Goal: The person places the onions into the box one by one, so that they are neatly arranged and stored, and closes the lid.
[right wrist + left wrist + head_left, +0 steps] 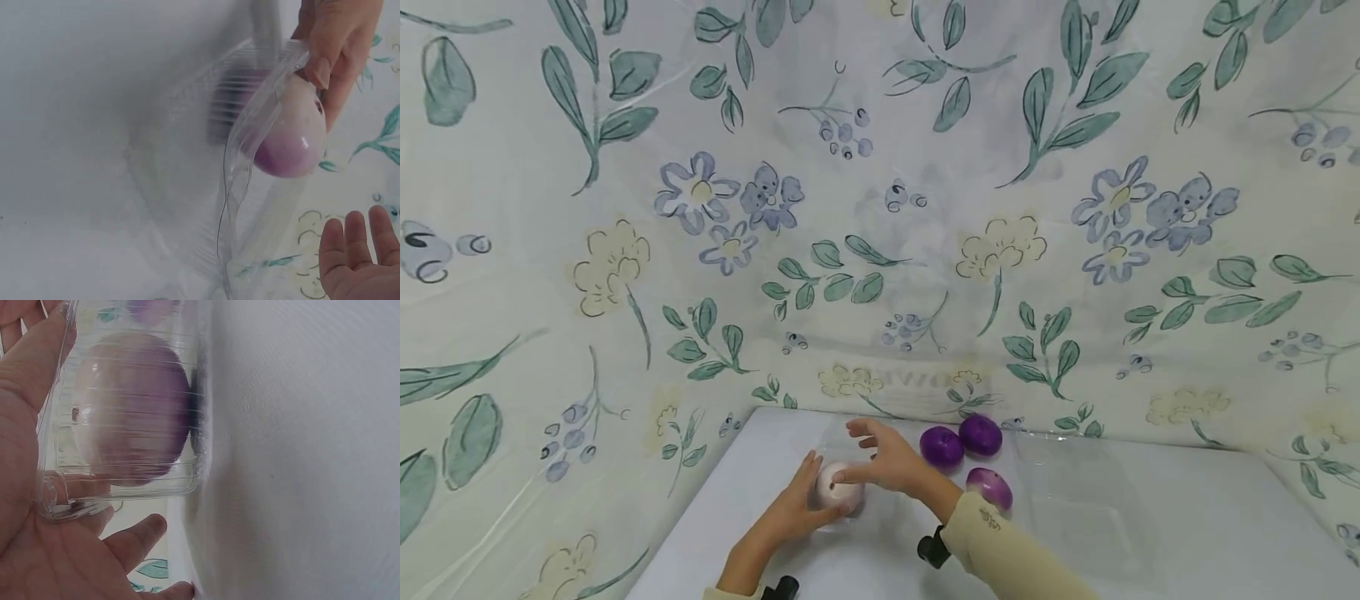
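A round onion (844, 495), white on top and purple below, sits at the left end of a clear, ribbed plastic box (125, 492). My left hand (790, 510) cups the near left of the box, its thumb along the rim and its other fingers straight and spread outside the wall. In the right wrist view, the left thumb tip lies at the rim beside the onion (290, 134). My right hand (887, 460) hovers over the box with fingers apart and extended, its thumb overlapping the onion in the head view. Nothing shows in its grasp.
Two dark purple onions (942, 448) lie at the back, right of the box. A lighter purple onion (991, 489) sits closer, beside the right forearm. Farther right, another clear plastic container (1086, 500) rests on the white table (1217, 508). A floral sheet (880, 250) rises behind the table.
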The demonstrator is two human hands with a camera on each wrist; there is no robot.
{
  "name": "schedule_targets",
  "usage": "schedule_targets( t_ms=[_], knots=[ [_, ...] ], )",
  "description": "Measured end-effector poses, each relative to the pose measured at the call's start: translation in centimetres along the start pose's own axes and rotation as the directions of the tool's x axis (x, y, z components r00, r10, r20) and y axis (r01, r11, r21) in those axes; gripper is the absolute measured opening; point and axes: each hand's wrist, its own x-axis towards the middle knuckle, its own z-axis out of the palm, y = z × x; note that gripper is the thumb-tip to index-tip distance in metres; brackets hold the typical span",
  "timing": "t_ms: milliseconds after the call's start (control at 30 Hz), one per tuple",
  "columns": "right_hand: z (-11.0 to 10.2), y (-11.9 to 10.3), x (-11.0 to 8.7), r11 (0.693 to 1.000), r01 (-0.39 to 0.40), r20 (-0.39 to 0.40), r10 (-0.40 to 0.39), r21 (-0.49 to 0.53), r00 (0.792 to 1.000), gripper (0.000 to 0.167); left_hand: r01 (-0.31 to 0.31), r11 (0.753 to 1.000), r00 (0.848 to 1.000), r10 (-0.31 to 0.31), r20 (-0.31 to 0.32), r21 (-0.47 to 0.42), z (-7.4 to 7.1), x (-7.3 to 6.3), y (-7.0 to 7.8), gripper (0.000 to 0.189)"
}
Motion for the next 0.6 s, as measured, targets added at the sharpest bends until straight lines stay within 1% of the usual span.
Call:
schedule_targets(
  t_ms=[133, 233, 333, 600],
  knots=[
    [-0.4, 0.0, -0.2, 1.000, 0.004, -0.010, -0.004, 0.009, 1.000, 0.073, -0.002, 1.000, 1.000, 0.002, -0.014, 0.006, 0.1, -0.3, -0.2, 0.105],
    [-0.9, -0.1, -0.3, 1.000, 0.013, -0.007, -0.013, 0.011, 1.000, 0.072, -0.003, 0.998, 1.000, 0.004, -0.027, 0.057, 0.2, -0.2, -0.2, 0.106],
    [-1.4, -0.2, -0.4, 1.000, 0.011, 0.000, -0.011, 0.011, 1.000, 0.072, 0.019, 0.995, 0.999, -0.016, -0.030, 0.099, 0.3, 0.0, -0.3, 0.107],
    [-3.3, -0.1, -0.5, 0.999, 0.004, -0.016, -0.004, 0.039, 1.000, 0.072, 0.044, 0.992, 0.999, -0.041, -0.030, 0.116, 0.3, 0.3, -0.2, 0.108]
  ],
)
